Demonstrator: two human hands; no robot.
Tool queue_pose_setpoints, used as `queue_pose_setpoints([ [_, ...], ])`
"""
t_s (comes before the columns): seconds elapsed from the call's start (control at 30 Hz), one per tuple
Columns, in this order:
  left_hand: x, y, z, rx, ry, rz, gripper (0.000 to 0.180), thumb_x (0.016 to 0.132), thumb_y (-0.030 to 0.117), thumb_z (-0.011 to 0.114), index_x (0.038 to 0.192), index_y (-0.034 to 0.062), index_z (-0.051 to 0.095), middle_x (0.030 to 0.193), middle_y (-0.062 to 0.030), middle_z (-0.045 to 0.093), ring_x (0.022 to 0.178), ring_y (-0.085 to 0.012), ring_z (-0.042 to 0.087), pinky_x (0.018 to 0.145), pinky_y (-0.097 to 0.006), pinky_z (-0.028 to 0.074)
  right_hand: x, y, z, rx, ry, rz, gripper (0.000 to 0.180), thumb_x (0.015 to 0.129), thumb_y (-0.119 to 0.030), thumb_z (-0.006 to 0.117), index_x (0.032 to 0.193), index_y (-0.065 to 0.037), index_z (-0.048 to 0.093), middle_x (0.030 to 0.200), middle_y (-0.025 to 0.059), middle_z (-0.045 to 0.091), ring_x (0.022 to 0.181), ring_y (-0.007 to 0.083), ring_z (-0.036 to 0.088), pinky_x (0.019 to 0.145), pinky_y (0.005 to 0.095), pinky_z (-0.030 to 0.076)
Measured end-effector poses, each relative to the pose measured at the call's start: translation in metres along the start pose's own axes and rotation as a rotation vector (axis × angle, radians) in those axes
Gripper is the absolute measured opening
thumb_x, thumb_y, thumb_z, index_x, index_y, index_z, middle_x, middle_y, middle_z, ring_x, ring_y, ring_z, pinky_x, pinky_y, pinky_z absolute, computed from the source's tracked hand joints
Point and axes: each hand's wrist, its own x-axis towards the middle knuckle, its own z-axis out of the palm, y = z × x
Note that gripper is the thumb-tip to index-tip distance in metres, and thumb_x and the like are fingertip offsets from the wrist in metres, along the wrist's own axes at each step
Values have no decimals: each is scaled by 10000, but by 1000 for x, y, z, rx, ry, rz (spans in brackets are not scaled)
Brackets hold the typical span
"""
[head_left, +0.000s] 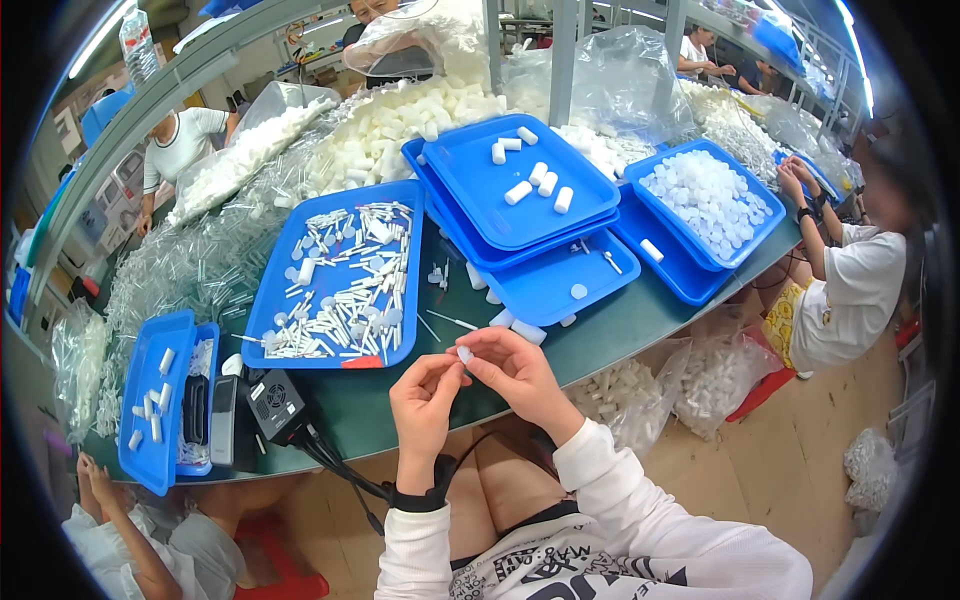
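Observation:
My left hand [424, 400] and my right hand [518, 372] meet in front of the bench edge, fingertips close together. Between the thumb and forefinger of my right hand sits a small whitish plastic piece [465, 354], its exact kind too small to tell. My left thumb and forefinger are pinched right beside it; what they hold, if anything, is hidden. Just beyond my hands a thin white stick [452, 319] and white cylinders [528, 331] lie on the green bench. A blue tray [416, 330] of thin white sticks and translucent discs stands ahead to the left.
Stacked blue trays [598, 205] with white cylinders stand ahead; another blue tray [770, 225] heaped with translucent discs is right. A black box [275, 400] with cables and a small blue tray [140, 425] stand left. Bagged white parts [400, 125] pile behind. Co-workers sit both sides.

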Motion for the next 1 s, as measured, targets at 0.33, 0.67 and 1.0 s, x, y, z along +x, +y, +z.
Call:
queue_pose_setpoints([
  [0.33, -1, -8, 1, 57, 3, 57, 84, 878, -33, 539, 950, -51, 580, 869, -57, 631, 770, -87, 591, 699, -197, 460, 1, -1, 2, -9, -1, 56, 222, 882, -75, 613, 1083, 17, 588, 1066, 74, 619, 963, 146, 608, 825, 264, 500],
  [0.67, 0, -5, 4, 59, 65, 14, 109, 900, 17, 531, 1002, -17, 547, 836, -46, 627, 740, -63, 561, 634, -185, 423, 1, 6, -3, -135, 49, -47, 249, 849, -66, 652, 1078, 11, 594, 1021, 55, 618, 945, 130, 609, 846, 264, 490],
  [1.0, 0, -7, 0, 224, 144, 49, 83, 855, 56, 635, 872, -24, 644, 709, -8, 612, 634, -48, 542, 560, -182, 404, 4, 1, -7, -79, 55, 92, 257, 852, -45, 643, 1099, 24, 625, 1073, 90, 651, 969, 137, 621, 865, 257, 485],
])
